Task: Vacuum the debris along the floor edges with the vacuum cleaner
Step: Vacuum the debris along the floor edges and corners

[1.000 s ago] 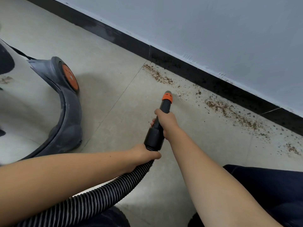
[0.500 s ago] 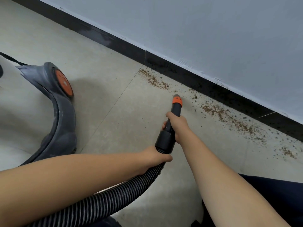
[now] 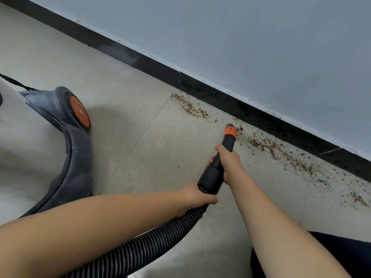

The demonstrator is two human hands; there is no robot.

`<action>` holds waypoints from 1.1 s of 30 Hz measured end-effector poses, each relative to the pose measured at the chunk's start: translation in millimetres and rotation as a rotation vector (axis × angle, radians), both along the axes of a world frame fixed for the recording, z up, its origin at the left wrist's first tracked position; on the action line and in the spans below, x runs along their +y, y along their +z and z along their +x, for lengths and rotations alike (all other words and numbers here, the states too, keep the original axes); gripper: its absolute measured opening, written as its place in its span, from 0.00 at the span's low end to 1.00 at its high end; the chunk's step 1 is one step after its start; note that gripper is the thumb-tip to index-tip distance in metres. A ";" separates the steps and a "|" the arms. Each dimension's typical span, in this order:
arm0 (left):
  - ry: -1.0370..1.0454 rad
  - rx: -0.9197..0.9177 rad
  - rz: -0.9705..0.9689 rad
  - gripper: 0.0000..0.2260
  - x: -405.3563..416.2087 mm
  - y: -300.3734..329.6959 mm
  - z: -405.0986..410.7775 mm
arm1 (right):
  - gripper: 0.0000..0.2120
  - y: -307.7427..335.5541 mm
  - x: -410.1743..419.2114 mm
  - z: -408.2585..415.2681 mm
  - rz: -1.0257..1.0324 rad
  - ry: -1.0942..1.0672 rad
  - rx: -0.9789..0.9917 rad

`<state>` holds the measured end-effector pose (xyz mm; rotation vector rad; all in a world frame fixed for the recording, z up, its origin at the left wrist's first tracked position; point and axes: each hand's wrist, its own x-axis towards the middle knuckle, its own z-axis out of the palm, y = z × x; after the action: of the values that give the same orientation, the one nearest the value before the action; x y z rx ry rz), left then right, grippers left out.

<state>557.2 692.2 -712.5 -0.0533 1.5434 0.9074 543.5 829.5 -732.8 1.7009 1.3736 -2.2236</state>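
Observation:
A black vacuum nozzle (image 3: 226, 146) with an orange collar (image 3: 230, 131) points at the floor edge, its tip among brown debris (image 3: 281, 151) scattered along the black baseboard (image 3: 220, 97). More debris (image 3: 190, 107) lies to the left of the tip. My right hand (image 3: 228, 163) grips the nozzle tube just below the collar. My left hand (image 3: 197, 197) grips the ribbed black hose (image 3: 140, 249) where it joins the wide cuff (image 3: 210, 179). The vacuum cleaner body (image 3: 66, 149), white and grey with an orange wheel (image 3: 79, 112), stands at the left.
A pale grey wall (image 3: 261, 47) rises above the baseboard. The floor is beige tile (image 3: 140, 157) with a grout line running diagonally. My dark-clothed knee (image 3: 331, 255) shows at the bottom right. A black cord (image 3: 14, 82) runs behind the vacuum body.
The nozzle has moved forward and right toward the baseboard, its tip now at the debris line. Both hands kept their grips and moved with it.

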 end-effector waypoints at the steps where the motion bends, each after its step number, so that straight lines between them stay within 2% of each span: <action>1: 0.016 0.000 0.003 0.11 2.3 0.4 -3.0 | 0.06 1.0 1.4 -5.6 -0.004 0.019 0.005; 3: 0.070 -0.014 0.006 0.08 3.9 0.1 -6.0 | 0.05 2.9 0.3 -17.7 -0.014 0.096 0.012; 7: 0.184 -0.020 -0.008 0.09 -4.2 -4.5 -6.0 | 0.09 1.9 -13.8 -36.1 -0.043 0.261 0.032; 13: 0.300 0.030 -0.067 0.08 -29.0 -8.7 -18.7 | 0.10 0.3 -44.6 -62.8 -0.087 0.380 0.082; 19: 0.327 0.090 -0.100 0.08 -38.8 -11.9 -33.7 | 0.08 0.8 -56.2 -78.4 -0.079 0.355 0.097; 27: 0.157 0.042 -0.035 0.11 -13.4 -12.9 -23.4 | 0.05 -7.1 -18.7 -47.4 -0.019 0.163 0.044; 33: 0.245 0.015 -0.009 0.09 -1.3 -11.0 -27.8 | 0.06 -2.4 -9.5 -62.4 -0.015 0.274 0.030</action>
<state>529.4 690.9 -723.5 -0.2471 1.5772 1.0949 481.1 820.0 -735.2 1.3830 1.4887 -2.1088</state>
